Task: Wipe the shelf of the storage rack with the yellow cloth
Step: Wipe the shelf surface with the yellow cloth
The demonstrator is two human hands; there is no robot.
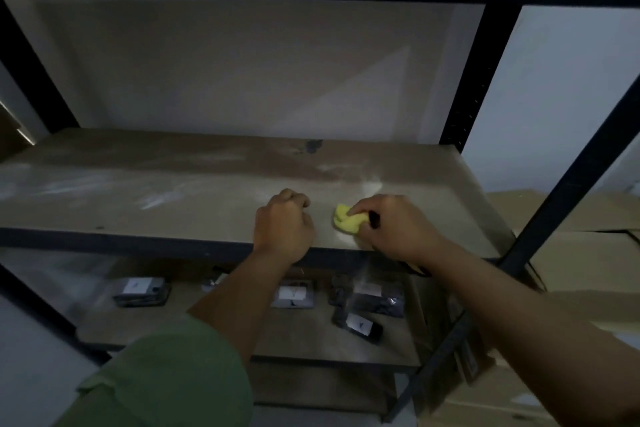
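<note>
Head view, dim and a little blurred: the yellow cloth (349,219) lies bunched into a small wad on the middle shelf (173,184) of the storage rack, toward its right end and near the front edge, with the right hand (398,229) closed over its near side, fingers pinching the folds and pressing them to the board. It looks soft, light and limp, a thing that will crumple to whatever shape the hand gives it and slide easily over dust; my judgement is that it handles best flattened under the palm or gripped across the bunched middle, since a hold at one corner would let the rest trail and fold under. A small dark object shows at the same hand just beside the cloth, but I cannot tell what it is. The left hand (284,229) rests on the front lip of the shelf just left of the cloth, fingers curled into a loose fist on nothing I can see, apparently steadying. The board carries pale dusty streaks across its left and centre and a dark stain (313,146) near the back edge, so most of the wiping seems yet to be done. Below, the lower shelf (311,340) holds several dark bagged packets (142,291) with white labels, and cardboard boxes (571,253) stand to the right of the black upright.
</note>
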